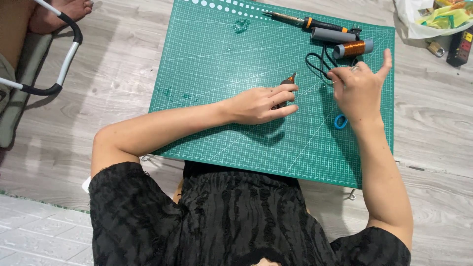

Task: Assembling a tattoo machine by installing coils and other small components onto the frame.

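A green cutting mat [217, 74] lies on the pale wood-look floor [113, 88]. Near the mat's far right corner rest a soldering iron [300, 20], a grey cylinder [332, 34] and a spool of copper wire [353, 49]. Beyond that corner sit a plastic bag [433, 17] and a black power strip [460, 47]. A white tube frame [64, 54] stands off the mat's left edge.
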